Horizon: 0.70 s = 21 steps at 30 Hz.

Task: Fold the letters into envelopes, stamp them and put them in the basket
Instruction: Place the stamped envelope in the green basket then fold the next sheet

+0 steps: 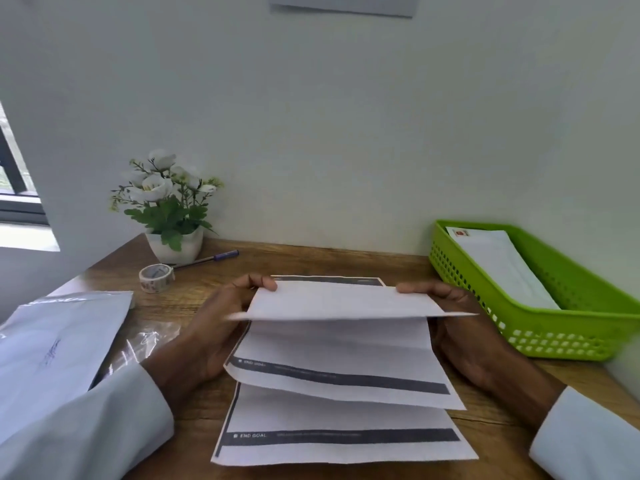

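A printed letter (339, 344) with dark bars is lifted off the desk, its top third bent over towards me. My left hand (214, 327) grips its left edge and my right hand (464, 327) grips its right edge, thumbs on the folded flap. Under it a second letter (343, 434) lies flat on the wooden desk (311, 261). The green basket (561, 337) stands at the right with a stamped white envelope (502, 268) inside. A pack of white envelopes (59, 344) in clear wrap lies at the left.
A roll of tape (156, 278) and a blue pen (207, 259) lie at the back left beside a white pot of flowers (169, 206). The wall runs along the desk's far edge. A window is at the far left.
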### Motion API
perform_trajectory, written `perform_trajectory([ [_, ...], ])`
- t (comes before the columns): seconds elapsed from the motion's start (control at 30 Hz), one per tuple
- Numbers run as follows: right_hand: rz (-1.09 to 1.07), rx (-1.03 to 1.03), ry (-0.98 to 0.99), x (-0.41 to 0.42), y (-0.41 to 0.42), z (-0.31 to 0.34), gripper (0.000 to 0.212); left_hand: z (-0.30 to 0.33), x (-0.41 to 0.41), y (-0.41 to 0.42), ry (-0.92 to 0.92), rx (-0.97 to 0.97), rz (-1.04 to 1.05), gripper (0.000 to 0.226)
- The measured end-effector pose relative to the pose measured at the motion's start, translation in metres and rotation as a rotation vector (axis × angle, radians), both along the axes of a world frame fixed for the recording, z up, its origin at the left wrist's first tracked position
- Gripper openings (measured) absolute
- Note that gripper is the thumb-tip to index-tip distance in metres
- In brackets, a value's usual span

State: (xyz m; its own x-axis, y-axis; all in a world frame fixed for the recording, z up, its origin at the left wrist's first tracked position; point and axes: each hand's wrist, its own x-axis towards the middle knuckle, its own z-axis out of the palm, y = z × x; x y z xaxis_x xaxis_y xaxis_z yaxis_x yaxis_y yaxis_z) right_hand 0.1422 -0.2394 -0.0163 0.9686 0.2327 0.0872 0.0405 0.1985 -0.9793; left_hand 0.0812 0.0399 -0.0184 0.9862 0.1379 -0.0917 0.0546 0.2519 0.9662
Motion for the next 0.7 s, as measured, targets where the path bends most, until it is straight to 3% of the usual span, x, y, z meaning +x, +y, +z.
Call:
perform_trajectory([
  [0.17, -0.077, -0.048, -0.047, -0.004, 0.001, 0.004, 0.028, 0.0, -0.003, 0.0, 0.039, -0.14, 0.007, 0.029],
  [0.3, -0.154, -0.146, -0.179, -0.004, 0.004, 0.0, 0.026, 0.005, -0.009, -0.005, 0.024, -0.099, -0.075, 0.031],
  [0.47, -0.171, -0.2, -0.283, -0.007, 0.006, -0.001, 0.024, 0.006, -0.01, -0.009, 0.029, -0.055, -0.124, 0.069],
  [0.7, 0.052, 0.125, 0.021, 0.003, 0.003, 0.002, 0.033, 0.003, -0.007, -0.007, -0.014, -0.102, -0.053, 0.066],
])
